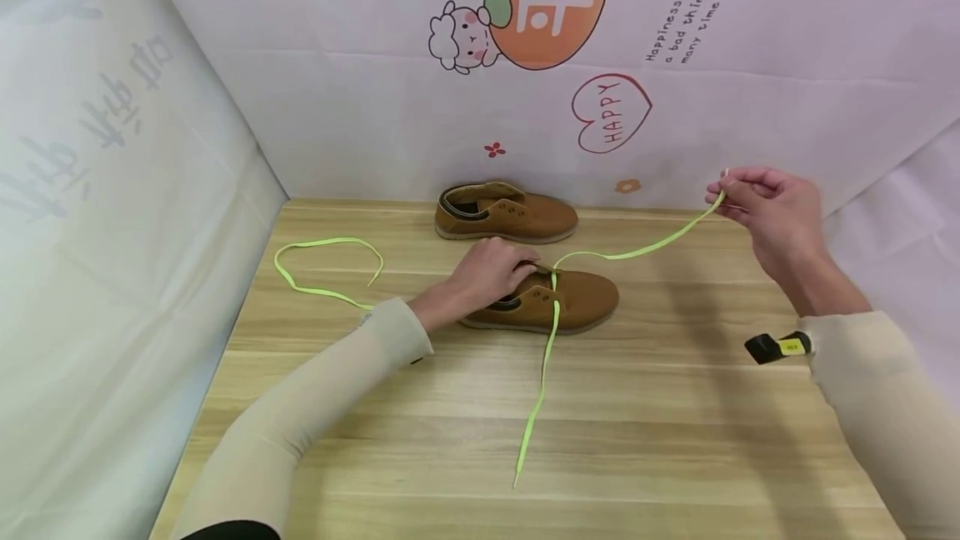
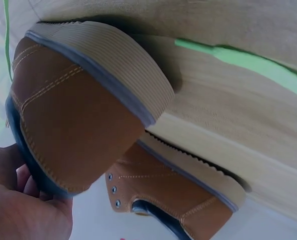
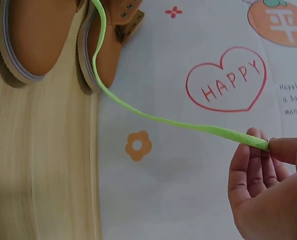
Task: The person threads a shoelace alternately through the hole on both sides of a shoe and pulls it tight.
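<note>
A brown shoe (image 1: 588, 298) lies on the table with its toe to the right. My left hand (image 1: 487, 272) grips it at the upper edge of its opening; the left wrist view shows the fingers (image 2: 31, 190) at the dark collar. A neon-green shoelace (image 1: 652, 248) runs through the front eyelets. One length trails over the table toward me, while the other rises to my right hand (image 1: 783, 219), held up at the right. In the right wrist view, thumb and fingers pinch that lace (image 3: 153, 118) near its end, and it hangs in a slack curve.
A second brown shoe (image 1: 543, 219), with no lace in its visible eyelets, stands behind the first against the printed white backdrop (image 1: 360, 132). Another green lace (image 1: 300, 288) lies loosely curved at the left of the wooden table (image 1: 637, 440), partly under the left sleeve.
</note>
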Action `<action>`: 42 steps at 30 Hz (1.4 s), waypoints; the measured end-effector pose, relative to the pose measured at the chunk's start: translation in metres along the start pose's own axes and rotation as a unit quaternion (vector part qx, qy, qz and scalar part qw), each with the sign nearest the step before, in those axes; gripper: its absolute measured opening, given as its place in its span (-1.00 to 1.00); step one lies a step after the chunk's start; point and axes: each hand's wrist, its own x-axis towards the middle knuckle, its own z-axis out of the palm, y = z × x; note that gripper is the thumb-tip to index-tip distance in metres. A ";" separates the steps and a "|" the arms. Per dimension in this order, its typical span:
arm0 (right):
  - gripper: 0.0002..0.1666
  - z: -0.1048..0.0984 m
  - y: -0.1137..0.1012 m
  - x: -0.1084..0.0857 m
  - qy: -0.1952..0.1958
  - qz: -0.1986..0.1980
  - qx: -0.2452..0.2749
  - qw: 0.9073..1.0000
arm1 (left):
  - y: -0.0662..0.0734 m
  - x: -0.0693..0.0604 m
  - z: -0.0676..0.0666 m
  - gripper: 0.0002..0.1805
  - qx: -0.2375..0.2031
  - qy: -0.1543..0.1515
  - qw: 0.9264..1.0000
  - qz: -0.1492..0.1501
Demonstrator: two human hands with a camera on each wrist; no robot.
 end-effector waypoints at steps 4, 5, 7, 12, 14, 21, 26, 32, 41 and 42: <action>-0.87 0.012 0.003 -0.004 -0.035 -0.016 -0.006 0.999 | 0.002 -0.007 -0.006 -0.77 -0.014 0.040 0.999 0.010; -0.86 0.015 0.004 -0.005 -0.042 -0.018 -0.013 0.999 | 0.002 -0.009 -0.007 -0.78 -0.018 0.049 0.999 0.014; -0.86 0.019 0.005 -0.008 -0.047 -0.020 -0.045 0.998 | 0.004 -0.012 -0.008 -0.81 -0.022 0.066 0.997 0.024; -0.84 0.029 0.006 -0.017 -0.047 -0.011 -0.166 0.985 | 0.007 -0.020 -0.007 -0.85 -0.017 0.081 0.996 0.040; -0.81 0.032 0.006 -0.020 -0.051 -0.011 -0.217 0.975 | 0.009 -0.022 -0.006 -0.84 -0.017 0.068 0.997 0.040; -0.67 0.045 0.009 -0.031 -0.074 -0.009 -0.338 0.938 | 0.012 -0.023 0.002 -0.80 -0.017 0.008 0.999 0.027; -0.65 0.052 0.010 -0.039 -0.085 0.004 -0.366 0.927 | 0.015 -0.023 0.005 -0.82 -0.021 0.000 1.000 0.015; -0.69 0.059 0.015 -0.044 -0.100 0.008 -0.385 0.918 | 0.017 -0.024 0.007 -0.84 -0.029 0.008 0.999 0.010; -0.74 0.070 0.032 -0.054 -0.150 0.012 -0.394 0.907 | 0.016 -0.027 0.014 -0.87 -0.036 0.040 0.998 0.022; -0.74 0.071 0.035 -0.055 -0.153 0.018 -0.393 0.907 | 0.016 -0.028 0.015 -0.88 -0.036 0.044 0.998 0.022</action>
